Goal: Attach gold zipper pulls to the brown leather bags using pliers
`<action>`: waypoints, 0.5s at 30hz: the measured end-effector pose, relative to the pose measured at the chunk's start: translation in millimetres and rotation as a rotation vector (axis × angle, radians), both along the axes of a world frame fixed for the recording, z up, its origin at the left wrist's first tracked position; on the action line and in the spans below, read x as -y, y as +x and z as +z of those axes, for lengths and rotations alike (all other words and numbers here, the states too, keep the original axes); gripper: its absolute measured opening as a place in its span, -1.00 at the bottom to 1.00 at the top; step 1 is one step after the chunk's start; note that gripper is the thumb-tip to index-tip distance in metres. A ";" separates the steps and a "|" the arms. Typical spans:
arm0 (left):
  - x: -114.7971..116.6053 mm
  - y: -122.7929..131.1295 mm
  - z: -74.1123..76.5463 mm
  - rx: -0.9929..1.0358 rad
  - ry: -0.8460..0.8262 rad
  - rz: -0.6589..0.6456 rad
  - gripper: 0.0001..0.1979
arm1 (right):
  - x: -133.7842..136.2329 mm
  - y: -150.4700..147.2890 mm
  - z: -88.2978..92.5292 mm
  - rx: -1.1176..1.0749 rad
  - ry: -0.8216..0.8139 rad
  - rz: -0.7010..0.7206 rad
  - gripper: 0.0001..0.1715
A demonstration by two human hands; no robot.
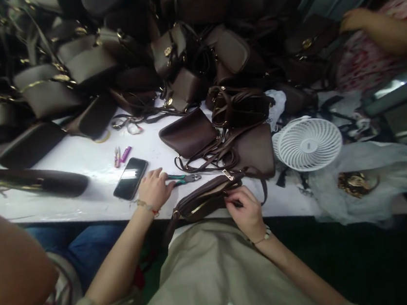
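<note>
Item: a small brown zip bag (201, 200) of smooth, leather-like material, lying tilted across the near edge of the white table (79, 159) and partly overhanging it, with a gold-toned zip (195, 209) running along its face and a thin strap (263, 187) curving away at the right. The right hand (245, 214) is pinching the bag's upper edge, its grip narrow and closed; a small dark object is showing at the fingertips, perhaps a tool or a zip pull, though it is too small to tell. The left hand (155, 190) is resting just beside the bag, fingers lying against the green handles of a pair of pliers (184, 178); whether that grip is closed on them cannot be told. Handling is judged light and soft-sided, the panels lending only modest stiffness, and the coated surface is likely to be slippery, so the seamed top edge is offering the surest hold. Also listed: a smartphone (130, 178) lying on the table, a purple tube (126, 154), small pink-handled snips (117, 156), a heap of brown handbags (86, 58), a white desk fan (307, 144) and crumpled white plastic sheeting (372, 182) — with a co-worker's hand (355, 20) reaching in at the far right.
</note>
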State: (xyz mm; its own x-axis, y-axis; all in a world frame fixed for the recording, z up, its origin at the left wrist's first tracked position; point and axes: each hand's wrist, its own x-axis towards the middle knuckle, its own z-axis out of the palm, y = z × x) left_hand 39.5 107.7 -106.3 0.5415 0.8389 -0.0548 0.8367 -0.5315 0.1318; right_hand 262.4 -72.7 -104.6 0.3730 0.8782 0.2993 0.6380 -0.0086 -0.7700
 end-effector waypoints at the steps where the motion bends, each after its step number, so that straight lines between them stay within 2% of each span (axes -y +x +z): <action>1: -5.9 -0.7 -14.7 -0.018 -0.019 -0.013 -0.66 | 0.3 -0.3 -0.4 0.005 0.000 0.000 -0.84; 2: -8.6 -1.4 -26.8 -0.019 -0.026 -0.021 -0.65 | 0.5 -0.4 -0.5 0.009 0.005 0.000 -0.84; 4: -7.5 -3.5 -41.7 0.007 -0.040 -0.075 -0.62 | 0.7 -0.4 -0.4 0.004 0.027 -0.005 -0.84; 7: 0.9 -7.7 -47.4 0.058 -0.087 -0.179 -0.63 | 0.6 0.0 0.5 -0.014 0.063 -0.016 -0.85; 9: 6.6 -9.5 -47.1 0.101 -0.144 -0.135 -0.70 | 0.7 0.2 0.9 -0.020 0.079 -0.012 -0.86; 12: 16.1 -12.5 -42.4 0.140 -0.200 0.009 -0.75 | 1.0 0.5 0.8 -0.029 0.086 -0.012 -0.85; 15: 32.5 -22.8 -20.9 0.159 -0.202 0.127 -0.67 | 1.1 0.8 -0.9 -0.047 0.091 -0.027 -0.85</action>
State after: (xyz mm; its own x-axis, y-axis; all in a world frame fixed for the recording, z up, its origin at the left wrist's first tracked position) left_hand 16.7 75.2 -127.2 0.4475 0.8815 -0.1506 0.8556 -0.3730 0.3588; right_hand 263.2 -73.9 -105.5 0.4120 0.8376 0.3588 0.6019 0.0455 -0.7972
